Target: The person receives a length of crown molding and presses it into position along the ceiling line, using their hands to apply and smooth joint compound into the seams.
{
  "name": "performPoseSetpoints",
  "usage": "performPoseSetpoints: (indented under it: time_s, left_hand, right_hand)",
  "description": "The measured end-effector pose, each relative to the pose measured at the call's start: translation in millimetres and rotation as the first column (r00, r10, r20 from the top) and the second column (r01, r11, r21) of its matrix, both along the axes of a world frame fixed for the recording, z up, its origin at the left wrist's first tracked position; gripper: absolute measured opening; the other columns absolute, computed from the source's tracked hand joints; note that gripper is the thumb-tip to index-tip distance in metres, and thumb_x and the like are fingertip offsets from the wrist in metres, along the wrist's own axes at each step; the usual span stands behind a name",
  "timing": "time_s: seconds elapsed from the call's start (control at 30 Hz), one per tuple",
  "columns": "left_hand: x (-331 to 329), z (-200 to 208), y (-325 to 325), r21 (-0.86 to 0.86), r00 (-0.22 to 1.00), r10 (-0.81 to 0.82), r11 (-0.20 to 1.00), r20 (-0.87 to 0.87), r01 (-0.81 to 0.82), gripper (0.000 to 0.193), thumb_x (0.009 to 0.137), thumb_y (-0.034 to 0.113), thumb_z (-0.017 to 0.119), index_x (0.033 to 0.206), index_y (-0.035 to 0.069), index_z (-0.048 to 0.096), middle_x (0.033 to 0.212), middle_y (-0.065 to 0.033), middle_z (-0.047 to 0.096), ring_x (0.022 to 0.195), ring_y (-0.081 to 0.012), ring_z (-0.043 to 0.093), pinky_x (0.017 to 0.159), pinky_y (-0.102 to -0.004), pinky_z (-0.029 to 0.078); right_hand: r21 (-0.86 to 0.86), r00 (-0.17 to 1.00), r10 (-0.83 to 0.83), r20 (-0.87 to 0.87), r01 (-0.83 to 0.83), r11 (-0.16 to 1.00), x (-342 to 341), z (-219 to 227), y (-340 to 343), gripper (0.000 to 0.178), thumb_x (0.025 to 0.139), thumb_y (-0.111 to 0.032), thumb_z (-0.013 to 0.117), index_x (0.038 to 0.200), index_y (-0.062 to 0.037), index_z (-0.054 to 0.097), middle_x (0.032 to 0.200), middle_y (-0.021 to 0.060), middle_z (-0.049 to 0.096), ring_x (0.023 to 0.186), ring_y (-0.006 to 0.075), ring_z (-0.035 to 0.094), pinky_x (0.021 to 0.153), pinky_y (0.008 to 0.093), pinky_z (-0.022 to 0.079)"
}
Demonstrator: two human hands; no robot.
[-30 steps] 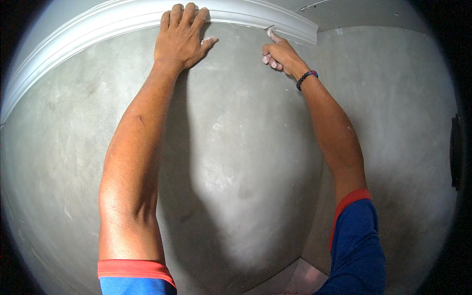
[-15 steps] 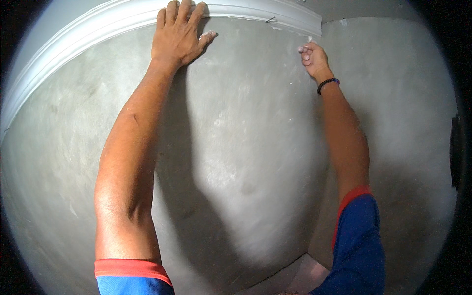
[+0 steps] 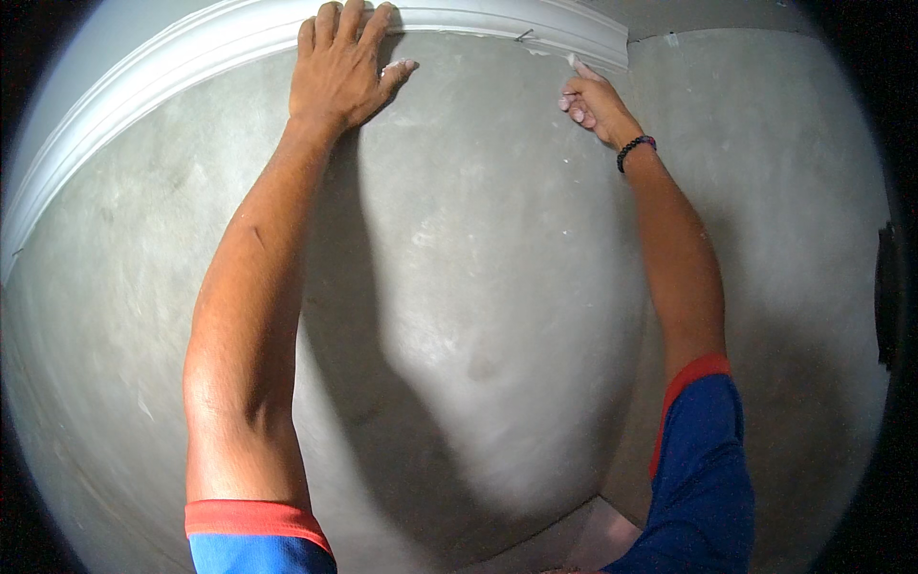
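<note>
A white cornice moulding runs along the top of the grey wall. My left hand lies against it with fingers spread, its fingertips on the moulding and the thumb over the wall just below. White paste marks that thumb. Near the moulding's right end is my right hand, its index finger stretched up to the lower edge and the other fingers curled. A dab of white paste shows at that fingertip. Whether the curled fingers hold anything is hidden. Between the hands, a nail sticks out at the moulding's lower edge.
The moulding ends near the corner, where a second grey wall begins at right. A dark object is at the far right rim. My left arm throws a long shadow down the wall. A pale surface shows at the bottom.
My right hand has shifted left and slightly up along the moulding's lower edge, its index finger now stretched out. My left hand stays pressed to the moulding.
</note>
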State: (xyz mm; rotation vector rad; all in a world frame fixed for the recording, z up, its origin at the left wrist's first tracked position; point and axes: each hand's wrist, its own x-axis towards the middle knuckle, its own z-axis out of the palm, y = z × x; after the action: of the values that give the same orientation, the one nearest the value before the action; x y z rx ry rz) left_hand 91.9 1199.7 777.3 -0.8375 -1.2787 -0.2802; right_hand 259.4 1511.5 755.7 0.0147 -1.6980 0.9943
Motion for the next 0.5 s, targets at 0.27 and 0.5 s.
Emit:
performPoseSetpoints:
  time_s: [0.27,0.5]
  left_hand:
    - [14.5,0.2,-7.6,-0.023,0.989,-0.147,0.989,-0.016,0.146,0.057,0.087,0.045,0.062,0.130,0.009,0.047,0.127,-0.0165,0.044,0.123,-0.0326,0.038,0.109,-0.0480,0.031]
    - [58.9,-30.6,-32.4,-0.030,0.960,-0.280,0.960,-0.026,0.280,0.077,0.085,0.041,0.060,0.145,0.001,0.033,0.137,-0.0240,0.039,0.128,-0.0400,0.035,0.112,-0.0517,0.028]
  right_hand:
    - [0.088,0.999,0.043,0.033,-0.046,0.995,-18.6,-8.5,-62.5,0.079,0.087,-0.009,0.056,0.156,-0.0113,0.017,0.071,0.0074,0.063,0.046,0.0060,0.047,0.036,0.0199,0.030]
    - [0.109,0.969,0.210,-0.133,-0.197,0.974,8.2,-29.5,-107.8,0.078,0.087,-0.010,0.055,0.155,-0.0030,0.017,0.073,0.0090,0.064,0.047,0.0060,0.047,0.037,0.0199,0.030]
